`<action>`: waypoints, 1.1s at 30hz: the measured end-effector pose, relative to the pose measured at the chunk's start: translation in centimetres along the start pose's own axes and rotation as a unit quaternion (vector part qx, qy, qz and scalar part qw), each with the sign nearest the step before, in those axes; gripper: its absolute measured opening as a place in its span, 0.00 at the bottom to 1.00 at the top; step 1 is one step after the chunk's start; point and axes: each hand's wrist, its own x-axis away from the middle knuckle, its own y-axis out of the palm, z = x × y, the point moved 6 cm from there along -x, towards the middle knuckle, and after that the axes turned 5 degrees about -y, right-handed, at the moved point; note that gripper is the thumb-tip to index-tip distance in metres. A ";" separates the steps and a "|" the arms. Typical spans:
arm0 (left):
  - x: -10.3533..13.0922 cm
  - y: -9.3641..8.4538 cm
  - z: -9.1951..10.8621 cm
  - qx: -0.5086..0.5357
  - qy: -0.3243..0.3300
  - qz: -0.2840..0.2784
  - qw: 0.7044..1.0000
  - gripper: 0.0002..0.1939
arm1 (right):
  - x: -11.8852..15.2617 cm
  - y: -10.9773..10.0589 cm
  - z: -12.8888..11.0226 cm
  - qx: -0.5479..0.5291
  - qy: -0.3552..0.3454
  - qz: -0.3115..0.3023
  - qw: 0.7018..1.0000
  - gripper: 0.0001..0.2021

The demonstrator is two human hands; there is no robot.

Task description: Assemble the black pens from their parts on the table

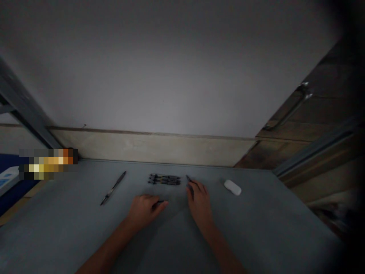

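My left hand point(144, 209) is closed low over the grey tabletop, its fingers curled around a thin dark pen point(163, 201) whose end pokes out toward the right. Most of that pen is hidden by the hand. My right hand point(199, 199) grips another dark pen point(188, 178); one end shows beyond the fingers, pointing away and left. Between and beyond the hands, several black pens point(164, 179) lie side by side in a neat stack of rows, roughly parallel to the far edge. A single pen point(113, 188) lies slanted farther left, touched by neither hand.
A white rounded case point(232, 187) rests to the right of my right hand. Behind the grey table point(251, 228) rises a pale wall point(159, 76). Metal posts point(25, 102) stand at the sides, and a blurred-out item point(48, 163) sits at the left corner.
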 end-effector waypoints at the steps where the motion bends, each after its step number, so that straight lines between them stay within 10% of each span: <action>1: 0.0 0.0 -0.1 -0.007 0.002 0.002 1.000 0.23 | -0.1 -0.4 -0.1 -0.021 0.007 0.021 1.000 0.13; 14: -0.3 -0.6 -0.7 -0.016 -0.021 0.024 0.999 0.23 | 1.0 1.3 -3.9 -0.390 0.183 -0.089 0.898 0.21; 33: -0.2 -0.1 -1.1 -0.055 -0.013 -0.003 0.998 0.24 | 1.0 0.7 -4.6 -0.336 0.139 -0.096 0.926 0.15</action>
